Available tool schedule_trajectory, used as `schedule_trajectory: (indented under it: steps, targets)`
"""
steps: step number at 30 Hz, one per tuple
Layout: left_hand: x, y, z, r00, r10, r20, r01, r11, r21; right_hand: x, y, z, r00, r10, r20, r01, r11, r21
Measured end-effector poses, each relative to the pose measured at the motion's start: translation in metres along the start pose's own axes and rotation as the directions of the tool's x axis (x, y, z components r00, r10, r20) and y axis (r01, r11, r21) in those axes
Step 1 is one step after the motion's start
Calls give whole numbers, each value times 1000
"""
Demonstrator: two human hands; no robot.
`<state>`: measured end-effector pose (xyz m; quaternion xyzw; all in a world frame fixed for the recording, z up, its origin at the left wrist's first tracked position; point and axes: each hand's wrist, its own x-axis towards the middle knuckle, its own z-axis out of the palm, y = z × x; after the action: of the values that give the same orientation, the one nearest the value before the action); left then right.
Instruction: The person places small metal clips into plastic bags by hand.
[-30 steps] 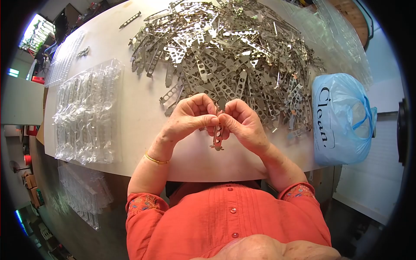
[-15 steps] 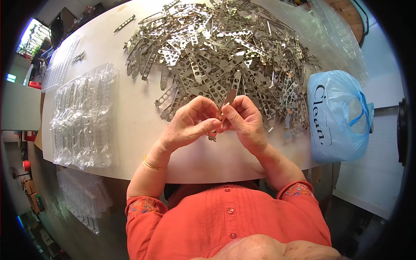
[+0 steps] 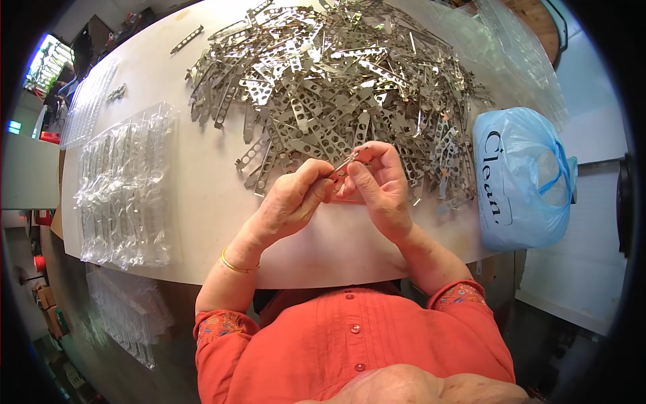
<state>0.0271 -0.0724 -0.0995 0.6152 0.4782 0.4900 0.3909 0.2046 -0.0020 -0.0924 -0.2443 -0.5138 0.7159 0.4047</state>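
Between my two hands is a thin metal strip (image 3: 344, 163), tilted up to the right. My left hand (image 3: 296, 197) pinches its lower left end between thumb and fingers. Thumb and curled fingers of my right hand (image 3: 378, 185) hold the upper right end. Part of the strip is hidden by the fingers. Just beyond both hands spreads a large heap of metal strips (image 3: 323, 101) with round holes, overlapping in all directions. Something thin and red (image 3: 348, 200) shows below the fingers; I cannot make out what it is.
Clear plastic trays with wrapped strips (image 3: 126, 188) lie at the left of the table (image 3: 222, 259). A blue plastic bag (image 3: 521, 178) stands at the right edge. Clear plastic sheets (image 3: 518, 60) lie at the back right. One loose strip (image 3: 187, 39) rests at the back left.
The strip has turned from steep to a flatter slant. My left hand has closed on its lower end, and my right hand's fingers have shifted up around the other end.
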Motion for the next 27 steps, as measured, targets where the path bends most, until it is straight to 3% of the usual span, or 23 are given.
schedule_trajectory:
  steps: [4, 9, 13, 16, 18, 20, 22, 27]
  targets:
    - [1, -3, 1, 1000, 13, -2, -13, 998, 63, 2, -1, -6, 994, -107, 29, 109, 991, -79]
    - [2, -2, -1, 993, 115, -36, -109, 984, 137, 1, -2, -8, 995, -69, 67, 73, 996, -56]
    - [0, -3, -4, 997, 13, -80, -6, 996, 86, -1, -5, -6, 997, -74, -8, 74, 997, -1]
    - [2, -4, -6, 978, 130, -161, -108, 984, 139, 1, -9, -7, 992, -119, -28, 120, 993, 17]
    - [0, -5, -6, 989, -31, -146, 34, 999, 19, 2, -5, -11, 991, -135, -26, 135, 990, 36]
    - [0, -6, -5, 989, -40, -140, 38, 999, -16, 5, 2, -16, 976, -217, -3, 216, 976, -19]
    - [1, -8, -4, 991, -47, -129, 41, 998, -55, 4, 3, -15, 980, -200, -14, 200, 980, -15]
    - [4, -8, -8, 986, 82, -144, -58, 985, 164, 3, -3, -8, 983, -178, -39, 176, 983, -53]
